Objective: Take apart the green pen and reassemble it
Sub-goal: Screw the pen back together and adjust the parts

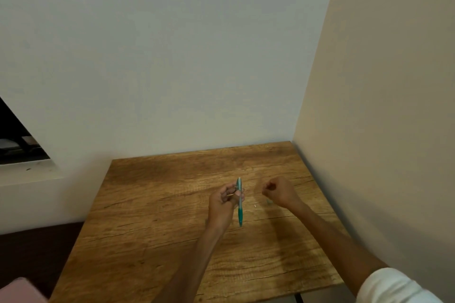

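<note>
The slim green plastic pen (239,202) is held nearly upright above the brown wooden table (152,216), a little right of the middle of the table top. The left hand (224,204) holds it: the thumb and the curled fingers pinch the clear upper part of the barrel, so the grip sits around the upper half of the pen. The pale top end stands out above the fingers, toward the far edge of the table. The darker green lower section hangs out below the hand, pointing down toward the near side of the table, and does not seem to touch the wood.

The right hand (279,192) is over the table to the right of the pen, apart from it. Its fingers are curled closed into a loose fist, with thumb and fingertips meeting; I cannot tell whether something small is pinched there, the picture is too blurred.

On the table top, between the pen and the right hand, lies a small pale piece (256,205). Just beside it, under the right wrist, there is a small greenish clear piece (269,202); what it is cannot be said.

The right arm carries a white sleeve (394,288) at the near right corner of the table.
</note>
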